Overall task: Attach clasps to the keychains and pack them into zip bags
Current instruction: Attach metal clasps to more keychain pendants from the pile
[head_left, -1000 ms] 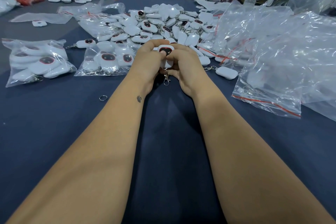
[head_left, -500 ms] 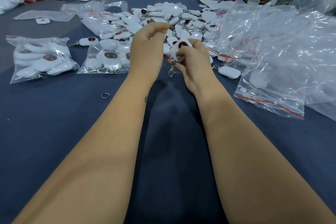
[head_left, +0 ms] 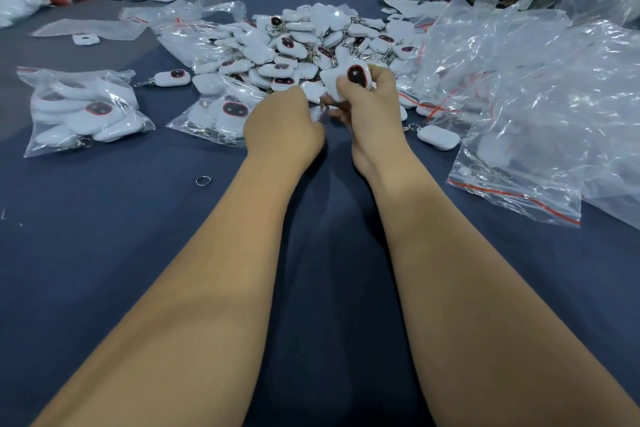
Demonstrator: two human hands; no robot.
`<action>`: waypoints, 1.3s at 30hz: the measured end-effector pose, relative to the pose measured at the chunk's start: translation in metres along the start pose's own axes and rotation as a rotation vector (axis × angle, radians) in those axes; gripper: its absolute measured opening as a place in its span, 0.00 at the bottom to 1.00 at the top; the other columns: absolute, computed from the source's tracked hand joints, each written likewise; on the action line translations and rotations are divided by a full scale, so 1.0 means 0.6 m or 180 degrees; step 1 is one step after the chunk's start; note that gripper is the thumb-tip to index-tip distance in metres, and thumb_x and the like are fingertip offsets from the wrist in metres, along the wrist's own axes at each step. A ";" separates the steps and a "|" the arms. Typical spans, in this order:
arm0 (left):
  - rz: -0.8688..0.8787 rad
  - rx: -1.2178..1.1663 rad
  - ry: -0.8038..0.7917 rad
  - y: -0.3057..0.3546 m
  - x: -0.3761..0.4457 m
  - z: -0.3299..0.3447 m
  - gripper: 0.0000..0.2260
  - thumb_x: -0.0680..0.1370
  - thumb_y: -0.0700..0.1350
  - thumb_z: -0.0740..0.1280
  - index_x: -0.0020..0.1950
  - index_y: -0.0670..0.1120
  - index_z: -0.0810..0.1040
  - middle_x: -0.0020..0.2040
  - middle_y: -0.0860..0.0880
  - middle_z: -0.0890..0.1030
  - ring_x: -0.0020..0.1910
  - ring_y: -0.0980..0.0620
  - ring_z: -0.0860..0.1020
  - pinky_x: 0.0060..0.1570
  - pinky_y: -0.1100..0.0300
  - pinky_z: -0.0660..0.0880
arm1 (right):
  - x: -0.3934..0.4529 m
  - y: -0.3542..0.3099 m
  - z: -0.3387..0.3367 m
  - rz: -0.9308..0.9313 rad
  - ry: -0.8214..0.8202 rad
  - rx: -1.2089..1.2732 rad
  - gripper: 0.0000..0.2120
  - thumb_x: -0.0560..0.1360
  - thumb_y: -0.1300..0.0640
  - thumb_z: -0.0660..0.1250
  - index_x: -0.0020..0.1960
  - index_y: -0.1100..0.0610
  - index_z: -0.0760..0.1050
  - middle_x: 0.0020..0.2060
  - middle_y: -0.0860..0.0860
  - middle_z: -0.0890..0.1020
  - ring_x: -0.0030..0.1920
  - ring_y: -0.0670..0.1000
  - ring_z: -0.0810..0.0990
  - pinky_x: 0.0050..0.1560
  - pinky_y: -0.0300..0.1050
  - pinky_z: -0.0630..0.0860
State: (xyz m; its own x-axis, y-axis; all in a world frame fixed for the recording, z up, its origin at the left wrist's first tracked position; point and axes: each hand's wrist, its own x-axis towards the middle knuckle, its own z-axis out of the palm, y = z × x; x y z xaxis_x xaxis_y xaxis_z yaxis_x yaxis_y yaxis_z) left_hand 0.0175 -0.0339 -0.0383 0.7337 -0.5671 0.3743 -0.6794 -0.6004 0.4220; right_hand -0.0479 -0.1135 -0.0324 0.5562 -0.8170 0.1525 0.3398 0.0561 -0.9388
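The right hand [head_left: 372,114] pinches a white rounded plastic keychain with a dark red-rimmed oval face [head_left: 349,80], thumb on its front and fingers curled behind, just above the centre of the view. Its lower end and any chain or clasp are hidden behind the fingers. The left hand [head_left: 282,125] lies just beside it at 9 o'clock, knuckles towards the camera and fingers curled under; whether they pinch anything cannot be told, as the fingertips are hidden.

At 12 o'clock from the hands sits a heap of loose white keychains [head_left: 304,42] on the dark blue cloth table [head_left: 104,253], metal clips showing among them. At 10 o'clock lies a filled clear zip bag with a red seal line [head_left: 83,111], and a second filled bag [head_left: 214,114] is partly covered by the left hand. At 3 o'clock a pile of empty clear zip bags [head_left: 540,107] runs off the right edge, with a single white keychain [head_left: 438,137] at its near side. A small metal split ring [head_left: 203,180] lies alone at 8 o'clock.
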 end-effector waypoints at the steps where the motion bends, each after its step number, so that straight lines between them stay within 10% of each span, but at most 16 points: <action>1: -0.0035 -0.0151 0.0032 0.001 0.000 -0.002 0.13 0.76 0.47 0.65 0.57 0.42 0.79 0.53 0.42 0.80 0.54 0.40 0.76 0.43 0.56 0.66 | 0.001 -0.001 0.001 0.0058 -0.0013 0.0220 0.08 0.79 0.66 0.63 0.54 0.57 0.67 0.47 0.56 0.76 0.40 0.52 0.81 0.41 0.42 0.77; 5: -0.0368 -0.1368 0.0097 0.003 0.000 -0.012 0.09 0.71 0.39 0.61 0.33 0.40 0.77 0.30 0.40 0.74 0.32 0.44 0.71 0.31 0.56 0.64 | 0.002 -0.006 0.003 0.0173 -0.0238 0.0781 0.06 0.80 0.67 0.62 0.54 0.60 0.66 0.47 0.59 0.77 0.38 0.52 0.83 0.43 0.41 0.80; 16: -0.1195 -0.3806 0.0262 0.005 0.008 -0.017 0.11 0.74 0.36 0.66 0.32 0.44 0.79 0.30 0.47 0.77 0.33 0.48 0.74 0.34 0.56 0.71 | -0.005 0.006 0.002 -0.0167 -0.0147 -0.0651 0.10 0.74 0.68 0.70 0.47 0.56 0.73 0.41 0.55 0.80 0.42 0.52 0.78 0.47 0.48 0.77; 20: -0.0881 -0.3621 0.0459 0.008 0.010 -0.016 0.09 0.74 0.38 0.69 0.37 0.51 0.82 0.36 0.52 0.82 0.37 0.54 0.78 0.44 0.58 0.78 | -0.013 0.008 0.001 -0.0420 -0.0311 -0.1066 0.08 0.73 0.66 0.72 0.52 0.60 0.81 0.40 0.55 0.82 0.43 0.49 0.78 0.55 0.54 0.78; 26: -0.0429 -0.2903 0.0813 0.016 0.010 -0.016 0.04 0.75 0.42 0.69 0.47 0.51 0.81 0.35 0.57 0.78 0.32 0.64 0.75 0.40 0.70 0.73 | -0.013 0.000 0.004 -0.0195 -0.0176 -0.0996 0.11 0.71 0.68 0.69 0.50 0.57 0.74 0.31 0.48 0.81 0.34 0.46 0.79 0.40 0.41 0.76; 32: -0.0152 -0.2671 0.0701 0.018 0.002 -0.011 0.06 0.75 0.41 0.68 0.46 0.51 0.79 0.35 0.57 0.77 0.35 0.64 0.74 0.41 0.69 0.74 | -0.019 0.008 0.011 -0.0443 -0.0967 -0.2690 0.14 0.75 0.68 0.59 0.52 0.59 0.81 0.45 0.52 0.85 0.49 0.52 0.81 0.53 0.50 0.78; 36: -0.0310 -0.2463 0.0301 0.007 0.008 0.004 0.05 0.77 0.41 0.66 0.47 0.51 0.79 0.37 0.55 0.78 0.37 0.56 0.76 0.43 0.61 0.76 | -0.018 0.005 0.008 -0.0628 -0.0257 -0.2862 0.10 0.70 0.67 0.59 0.39 0.59 0.79 0.43 0.54 0.81 0.47 0.56 0.78 0.49 0.52 0.76; 39: -0.0408 -0.2233 -0.0051 0.002 0.010 0.013 0.07 0.76 0.40 0.66 0.49 0.50 0.80 0.38 0.55 0.77 0.39 0.52 0.76 0.43 0.58 0.76 | -0.013 -0.003 -0.008 -0.0727 0.0371 -0.3108 0.14 0.70 0.66 0.60 0.47 0.53 0.80 0.54 0.51 0.79 0.57 0.54 0.74 0.57 0.50 0.71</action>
State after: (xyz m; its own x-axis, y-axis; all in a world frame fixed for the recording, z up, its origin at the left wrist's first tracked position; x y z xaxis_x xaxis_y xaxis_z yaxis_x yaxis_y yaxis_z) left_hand 0.0211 -0.0424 -0.0420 0.8031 -0.5280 0.2762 -0.4142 -0.1614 0.8958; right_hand -0.0567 -0.1101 -0.0337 0.4601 -0.8033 0.3781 -0.3699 -0.5606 -0.7409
